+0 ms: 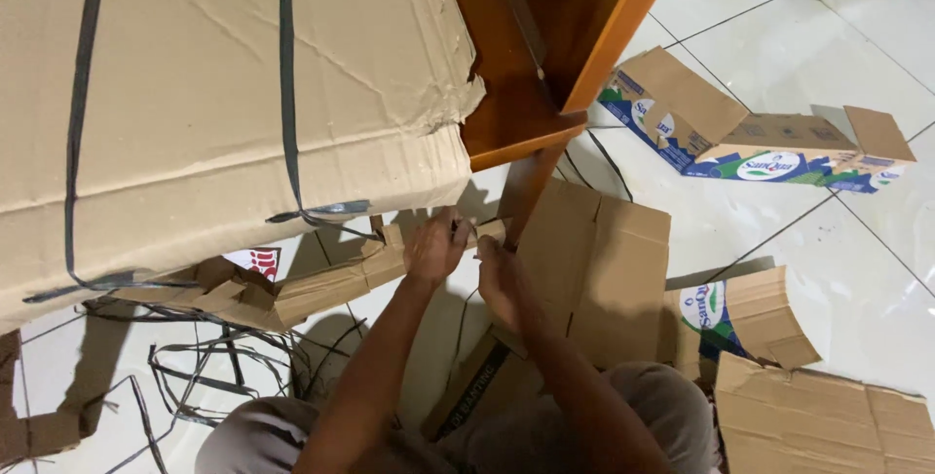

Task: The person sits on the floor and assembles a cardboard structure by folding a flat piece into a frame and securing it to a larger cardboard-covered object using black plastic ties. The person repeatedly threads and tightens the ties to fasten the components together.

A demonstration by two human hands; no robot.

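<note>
- Cardboard strip (390, 258) lies on the tiled floor (818, 269) under the strapped carton (214, 104); our left hand (435, 245) and right hand (499, 274) both pinch its end beside the wooden leg (531, 191).
- We judge a hard pull could tear it.
- Loose black straps (195, 357) could snag our arms.

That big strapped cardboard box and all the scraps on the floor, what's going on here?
A person sits on the tiled floor, both hands at a strip of cardboard beneath the large strapped carton. The left hand and right hand grip the strip near the leg of an orange-brown wooden furniture piece half out of the carton. Loose black packing straps and flattened boxes lie around.
</note>
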